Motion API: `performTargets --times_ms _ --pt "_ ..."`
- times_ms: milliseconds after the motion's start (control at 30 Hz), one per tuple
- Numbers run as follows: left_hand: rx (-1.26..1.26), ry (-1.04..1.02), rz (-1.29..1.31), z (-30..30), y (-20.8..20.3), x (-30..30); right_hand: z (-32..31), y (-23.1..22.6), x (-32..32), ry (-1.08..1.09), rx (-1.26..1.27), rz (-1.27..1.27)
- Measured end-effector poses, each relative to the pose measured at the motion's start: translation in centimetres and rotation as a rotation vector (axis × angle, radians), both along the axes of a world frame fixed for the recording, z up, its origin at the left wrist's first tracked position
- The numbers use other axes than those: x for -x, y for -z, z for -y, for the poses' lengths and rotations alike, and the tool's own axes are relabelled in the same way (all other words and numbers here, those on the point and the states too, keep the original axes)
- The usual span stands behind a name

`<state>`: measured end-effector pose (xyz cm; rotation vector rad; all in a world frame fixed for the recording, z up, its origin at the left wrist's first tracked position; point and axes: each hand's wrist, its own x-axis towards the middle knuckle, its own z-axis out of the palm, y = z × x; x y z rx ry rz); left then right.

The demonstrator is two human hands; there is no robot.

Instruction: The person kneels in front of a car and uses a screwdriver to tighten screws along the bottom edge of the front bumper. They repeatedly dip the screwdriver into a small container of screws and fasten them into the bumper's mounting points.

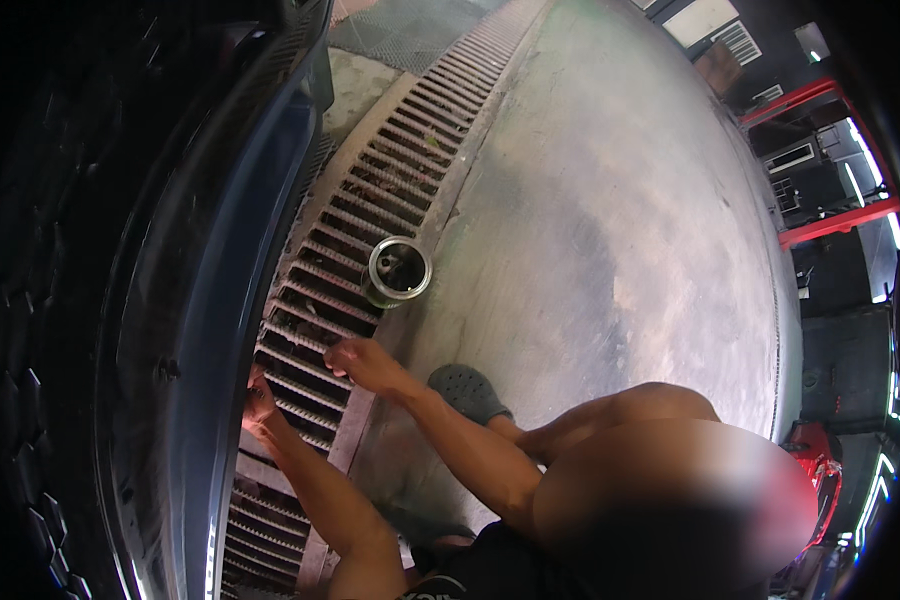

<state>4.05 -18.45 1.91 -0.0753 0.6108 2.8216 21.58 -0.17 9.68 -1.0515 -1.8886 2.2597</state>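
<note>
Ribbed steel grate (370,215) under right hand (358,362)

The fingertips of the left hand (262,408) are hidden where they pass under the dark blue car body (205,330), so its grip cannot be told. The tyre (40,300) is lost in shadow and cut off by the left rim. What lies inside the metal can (397,270) is too small to be made out. A blurred patch is laid over the person's bent knee (670,480). The grey shoe (468,392) is partly covered by the right forearm.
</note>
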Motion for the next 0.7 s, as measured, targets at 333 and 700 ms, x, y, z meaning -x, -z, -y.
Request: performTargets --times_ms 333,700 --pt "0.454 0.353 0.326 -4.4 -5.3 -4.8 1.1 -1.2 8.3 -0.132 0.262 -0.2" --pt "0.773 0.27 -0.565 -1.0 -1.4 -6.9 0.7 -0.6 11.2 -0.438 0.335 -0.136"
